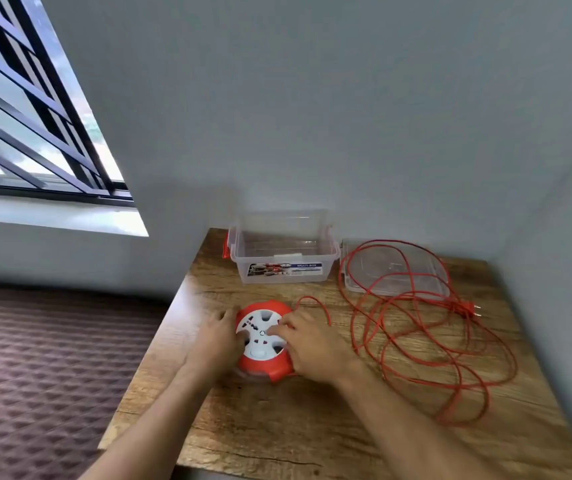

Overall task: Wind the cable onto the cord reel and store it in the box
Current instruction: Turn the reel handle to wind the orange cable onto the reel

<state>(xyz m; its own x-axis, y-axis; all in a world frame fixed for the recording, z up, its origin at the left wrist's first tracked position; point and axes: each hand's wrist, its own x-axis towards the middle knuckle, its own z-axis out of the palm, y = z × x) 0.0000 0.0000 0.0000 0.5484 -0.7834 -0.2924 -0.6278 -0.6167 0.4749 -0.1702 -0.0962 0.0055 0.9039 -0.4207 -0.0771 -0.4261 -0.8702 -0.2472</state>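
Hands, left (218,337) and right (307,344), clasp round orange-white plastic cord reel (263,339); thin orange cable (416,327) loose on woodgrain table (312,427).

Orange-red cable (416,327); orange reel (264,341) with white face; clear box (284,252), orange latches; wood-grain table (312,427).

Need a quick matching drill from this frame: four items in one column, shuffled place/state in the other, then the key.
Things:
1. cord reel
2. box
3. lid
4. plug

Places or states:
A. open and empty, at the back of the table
B. lying flat, right of the box, cable loops across it
C. at the cable's loose end, near the right table edge
D. between the left hand and right hand

Pairs: 1-D, 2-A, 3-B, 4-C
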